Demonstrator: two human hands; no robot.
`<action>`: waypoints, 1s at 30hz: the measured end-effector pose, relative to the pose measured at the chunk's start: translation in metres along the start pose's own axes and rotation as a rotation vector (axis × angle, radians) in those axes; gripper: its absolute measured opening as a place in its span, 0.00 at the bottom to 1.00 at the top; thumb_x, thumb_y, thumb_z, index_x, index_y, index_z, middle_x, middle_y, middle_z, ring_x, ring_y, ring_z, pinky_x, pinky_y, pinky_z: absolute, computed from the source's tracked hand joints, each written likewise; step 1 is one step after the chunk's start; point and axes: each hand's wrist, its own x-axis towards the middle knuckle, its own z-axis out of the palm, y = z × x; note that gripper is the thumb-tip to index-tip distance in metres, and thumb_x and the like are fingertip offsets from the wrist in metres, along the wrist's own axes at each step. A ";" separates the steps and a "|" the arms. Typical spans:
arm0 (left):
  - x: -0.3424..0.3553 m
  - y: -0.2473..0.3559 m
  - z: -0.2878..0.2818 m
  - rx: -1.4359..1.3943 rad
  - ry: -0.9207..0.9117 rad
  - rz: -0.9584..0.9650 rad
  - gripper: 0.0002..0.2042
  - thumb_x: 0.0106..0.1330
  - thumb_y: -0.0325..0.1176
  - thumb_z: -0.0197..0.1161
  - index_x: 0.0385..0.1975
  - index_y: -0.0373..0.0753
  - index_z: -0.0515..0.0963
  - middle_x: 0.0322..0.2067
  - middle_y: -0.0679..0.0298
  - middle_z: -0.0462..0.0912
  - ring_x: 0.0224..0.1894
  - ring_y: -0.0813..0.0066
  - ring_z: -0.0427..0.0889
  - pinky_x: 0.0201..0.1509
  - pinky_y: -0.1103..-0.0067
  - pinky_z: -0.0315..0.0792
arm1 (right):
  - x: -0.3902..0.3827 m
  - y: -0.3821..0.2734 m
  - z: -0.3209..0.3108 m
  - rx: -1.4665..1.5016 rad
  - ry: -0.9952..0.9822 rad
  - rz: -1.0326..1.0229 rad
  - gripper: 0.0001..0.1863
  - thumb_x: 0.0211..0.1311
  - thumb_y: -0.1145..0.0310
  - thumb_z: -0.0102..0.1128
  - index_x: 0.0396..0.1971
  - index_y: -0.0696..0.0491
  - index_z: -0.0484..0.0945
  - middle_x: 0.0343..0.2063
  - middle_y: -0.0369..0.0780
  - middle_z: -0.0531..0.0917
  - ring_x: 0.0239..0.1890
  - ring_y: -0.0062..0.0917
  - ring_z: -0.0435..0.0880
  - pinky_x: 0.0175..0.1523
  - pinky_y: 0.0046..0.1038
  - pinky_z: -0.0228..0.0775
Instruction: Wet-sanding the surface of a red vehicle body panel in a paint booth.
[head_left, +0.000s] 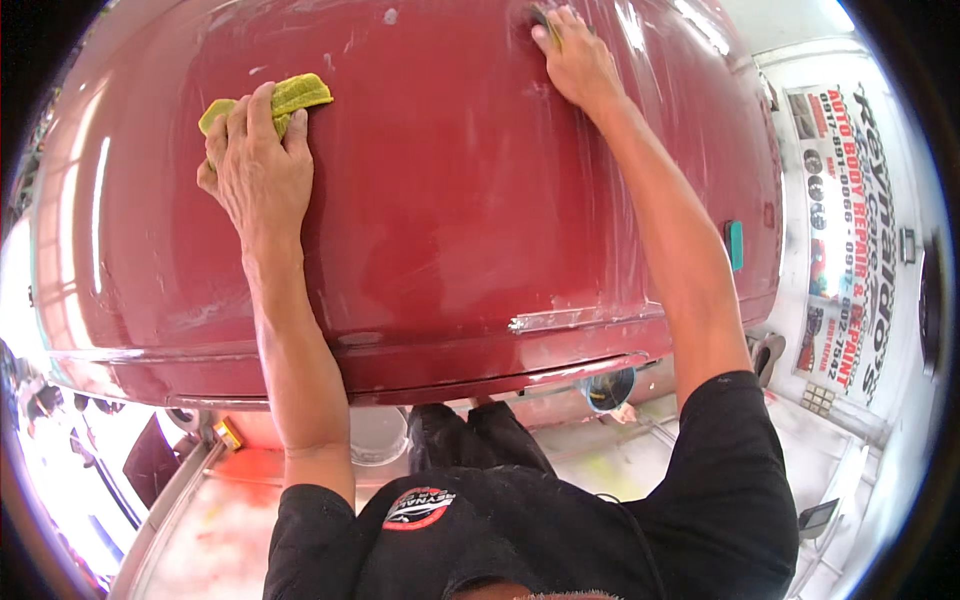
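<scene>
A broad, glossy red car panel (420, 210) with whitish smears fills most of the view. On its left part, my left hand (262, 175) grips a yellow-green cloth (303, 92), which bulges out past the fingers and rests on the paint. Farther off and to the right, my right hand (582, 68) is closed on a thin, dark pad (541, 18) against the panel. The fingers cover most of that pad, so its exact kind is hidden.
A teal block (735, 246) lies on the panel's right side. Below the near edge stand a pale tub (378, 436) and a dark bucket with a blue rim (610, 390). A printed banner (835, 240) hangs on the right wall. A yellow object (228, 434) sits at lower left.
</scene>
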 end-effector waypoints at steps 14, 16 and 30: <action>-0.001 0.004 0.005 -0.042 0.037 -0.019 0.23 0.69 0.47 0.66 0.63 0.51 0.76 0.62 0.66 0.80 0.68 0.58 0.71 0.66 0.51 0.61 | -0.040 0.024 -0.016 -0.025 -0.013 -0.126 0.29 0.79 0.52 0.45 0.69 0.57 0.67 0.72 0.54 0.65 0.73 0.50 0.65 0.75 0.47 0.60; 0.003 0.004 0.001 -0.042 0.031 -0.006 0.23 0.69 0.47 0.66 0.63 0.51 0.76 0.62 0.67 0.80 0.68 0.59 0.71 0.66 0.51 0.61 | 0.011 0.028 -0.009 -0.092 -0.057 -0.020 0.28 0.79 0.53 0.48 0.68 0.56 0.71 0.72 0.49 0.68 0.70 0.49 0.70 0.73 0.44 0.63; 0.000 -0.007 -0.003 0.026 0.009 -0.028 0.23 0.71 0.49 0.63 0.65 0.55 0.75 0.61 0.62 0.79 0.68 0.58 0.72 0.67 0.52 0.62 | -0.165 -0.043 -0.016 -0.016 0.025 -0.019 0.35 0.76 0.56 0.53 0.71 0.66 0.60 0.73 0.62 0.59 0.74 0.59 0.58 0.75 0.54 0.53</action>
